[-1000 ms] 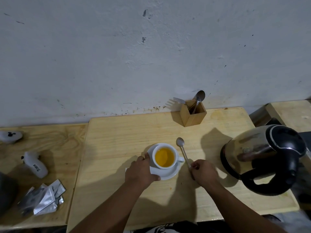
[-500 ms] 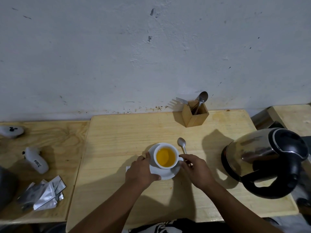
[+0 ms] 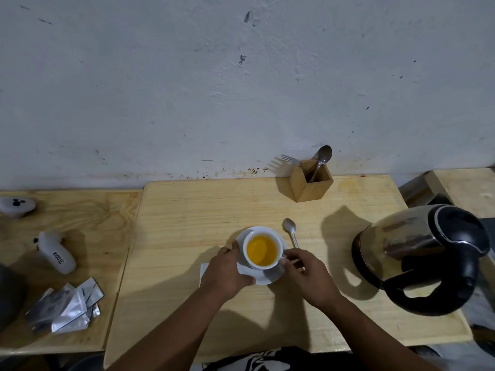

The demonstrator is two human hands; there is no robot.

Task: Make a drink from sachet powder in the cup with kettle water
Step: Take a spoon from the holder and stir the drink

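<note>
A white cup [image 3: 278, 251] full of orange drink stands on a white saucer [image 3: 270, 277] in the middle of the wooden table [image 3: 187, 223]. My left hand [image 3: 227, 271] grips the saucer's left rim. My right hand [image 3: 312, 274] is at the cup's right side, fingers closed around its handle, which they hide. A metal spoon [image 3: 290, 230] lies on the table just right of the saucer, its handle end under my right hand. The steel kettle [image 3: 420, 253] with a black handle stands at the right. A white paper piece [image 3: 204, 269] peeks out under my left hand.
A wooden holder [image 3: 312, 183] with a fork and spoons stands at the back by the wall. On the lower table at the left lie silver sachets [image 3: 69, 309] and two white controllers [image 3: 55, 253]. Another wooden surface [image 3: 466, 188] is at the far right.
My right hand has left the spoon lying on the table and moved left to the cup's handle. My left hand has stayed on the saucer.
</note>
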